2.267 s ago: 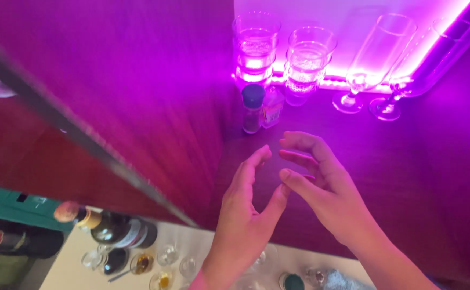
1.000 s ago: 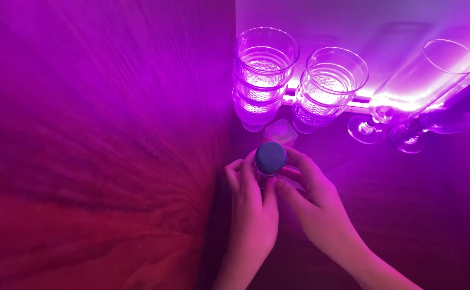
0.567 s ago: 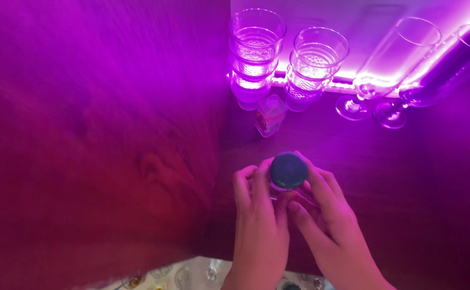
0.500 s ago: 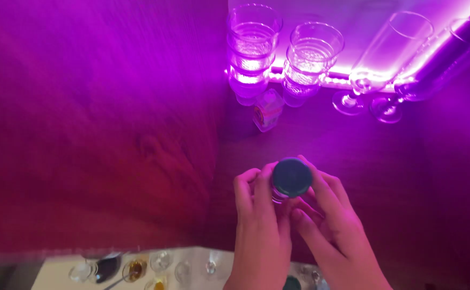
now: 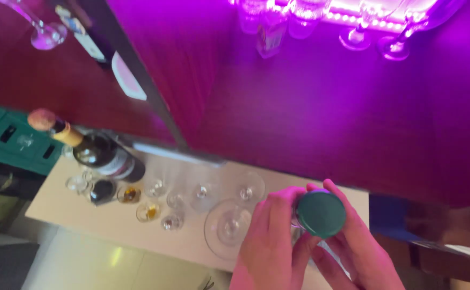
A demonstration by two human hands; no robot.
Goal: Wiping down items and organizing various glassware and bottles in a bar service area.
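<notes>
Both hands' grip [image 5: 305,241] around green-capped jar [image 5: 321,214]

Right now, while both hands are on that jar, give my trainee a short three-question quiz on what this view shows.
1. True or false: both hands hold the small jar with the dark green lid.
2. What stands at the left end of the pale counter below the shelf?
A. a corked dark bottle
B. a kettle
C. a stack of plates
3. Fill in: the stemmed glasses on the wooden shelf stand in ____ light.

Key:
1. True. The left hand and right hand close around it from either side.
2. A, the corked dark bottle, with small glasses beside it.
3. Purple.
</notes>
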